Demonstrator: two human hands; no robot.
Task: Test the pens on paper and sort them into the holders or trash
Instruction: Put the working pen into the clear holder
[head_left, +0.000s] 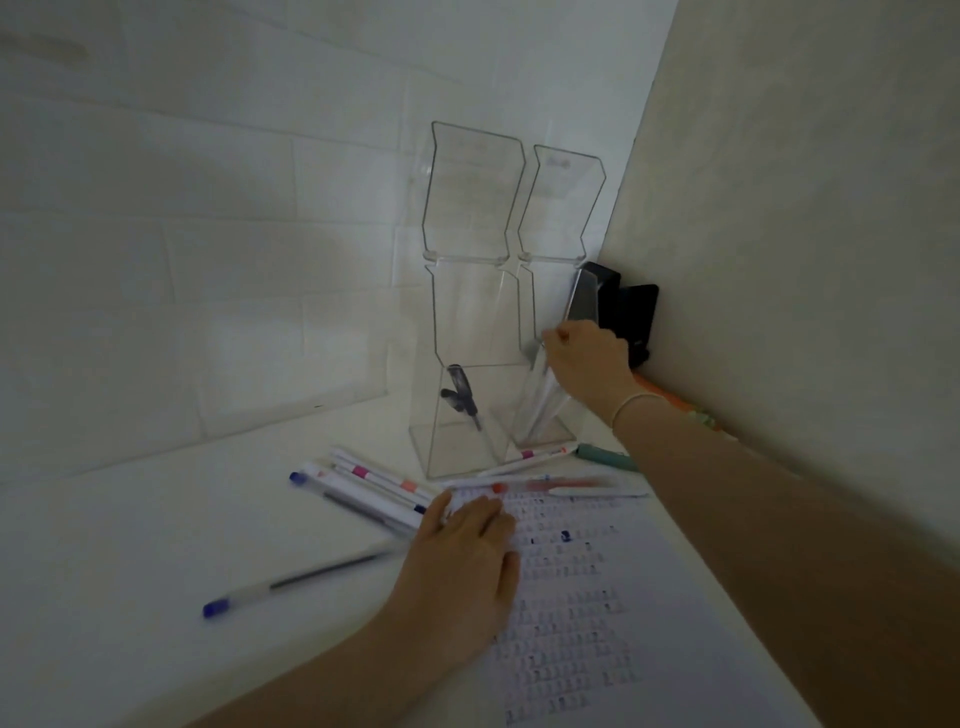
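Pens, paper and two clear holders in a white corner

Two tall clear holders stand side by side, lids up — the left holder (457, 415) has dark pens (462, 397) leaning inside, the right holder (545, 410) white ones (537, 400). White pens with pink bands (379, 480) lie in a bunch before them, a blue-capped pen (291, 584) lies apart at left, and the printed paper (597, 597) lies flat — a blue mark on it.

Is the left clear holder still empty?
No, the left holder already has dark pens leaning inside it, while the right hand reaches into the right holder.
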